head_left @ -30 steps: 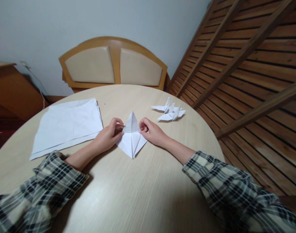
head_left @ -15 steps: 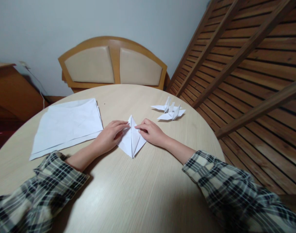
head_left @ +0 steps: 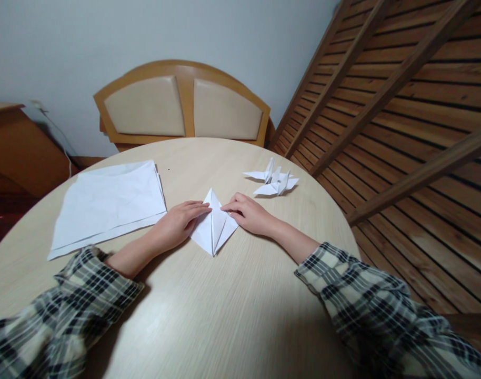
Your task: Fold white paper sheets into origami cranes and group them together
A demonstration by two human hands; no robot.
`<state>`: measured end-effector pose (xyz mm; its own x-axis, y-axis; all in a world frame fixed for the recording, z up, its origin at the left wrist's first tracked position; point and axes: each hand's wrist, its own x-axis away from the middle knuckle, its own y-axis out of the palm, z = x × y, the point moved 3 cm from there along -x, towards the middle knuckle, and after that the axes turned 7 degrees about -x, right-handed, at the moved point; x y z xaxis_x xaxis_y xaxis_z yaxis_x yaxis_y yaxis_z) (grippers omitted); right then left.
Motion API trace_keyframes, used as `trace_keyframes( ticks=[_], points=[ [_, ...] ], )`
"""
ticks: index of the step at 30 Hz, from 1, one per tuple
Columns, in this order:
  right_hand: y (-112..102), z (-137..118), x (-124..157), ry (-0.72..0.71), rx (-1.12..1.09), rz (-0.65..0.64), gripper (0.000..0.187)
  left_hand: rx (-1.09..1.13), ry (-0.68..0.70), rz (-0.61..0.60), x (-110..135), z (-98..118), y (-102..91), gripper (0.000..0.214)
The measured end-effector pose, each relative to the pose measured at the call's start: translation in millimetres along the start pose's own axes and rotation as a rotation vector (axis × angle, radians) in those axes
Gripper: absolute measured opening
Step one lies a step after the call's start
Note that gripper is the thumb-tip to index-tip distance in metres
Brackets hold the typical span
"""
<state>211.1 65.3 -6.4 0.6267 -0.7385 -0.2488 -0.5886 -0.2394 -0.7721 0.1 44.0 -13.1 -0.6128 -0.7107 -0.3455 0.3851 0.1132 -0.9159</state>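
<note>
A white sheet of paper folded into a diamond (head_left: 207,231) lies on the table, with a crease down its middle and a narrow flap on its right half. My left hand (head_left: 179,223) rests on its left side, fingers stretched out flat and tips near the centre crease. On the opposite side, my right hand (head_left: 248,213) has its index finger and thumb closed at the edge of the right flap, the other fingers curled. Parts of both side corners are hidden under the hands. Folded paper cranes (head_left: 278,185) stand beyond my right hand.
A stack of white paper sheets (head_left: 106,202) lies on the left of the round wooden table (head_left: 209,316). Behind the table stands a padded wooden headboard (head_left: 189,100). A slatted wooden panel (head_left: 406,105) slopes along the right, and a brown cabinet (head_left: 23,142) is at far left.
My left fingers have straightened and lie flatter toward the centre crease. My right fingertips have shifted slightly along the right flap. The folded paper stays in place.
</note>
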Motion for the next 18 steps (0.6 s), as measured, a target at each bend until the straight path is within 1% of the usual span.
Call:
trace_keyframes(
  ticks=[3,5,6,9,11,14,18],
  points=[
    [-10,-2,5,-0.011,-0.077,-0.058,0.028,-0.001,-0.002,-0.016,0,1,-1.6,0.038],
    [-17,-5,9,-0.025,-0.123,-0.122,0.031,0.007,-0.005,-0.015,0,1,-2.0,0.037],
    [-20,-7,11,-0.036,-0.138,-0.159,0.035,0.013,-0.008,-0.012,0,1,-2.0,0.037],
    [-30,-11,16,-0.064,-0.140,-0.229,0.055,0.031,-0.016,-0.004,0,1,-1.5,0.036],
    [-33,-13,18,-0.071,-0.141,-0.267,0.060,0.038,-0.013,0.001,0,1,-1.4,0.036],
    [-33,-14,18,-0.072,-0.136,-0.289,0.057,0.040,-0.015,-0.002,0,1,-2.1,0.036],
    [-27,-16,16,-0.044,-0.129,-0.255,0.049,0.060,-0.055,-0.003,-1,2,-4.5,0.036]
  ],
)
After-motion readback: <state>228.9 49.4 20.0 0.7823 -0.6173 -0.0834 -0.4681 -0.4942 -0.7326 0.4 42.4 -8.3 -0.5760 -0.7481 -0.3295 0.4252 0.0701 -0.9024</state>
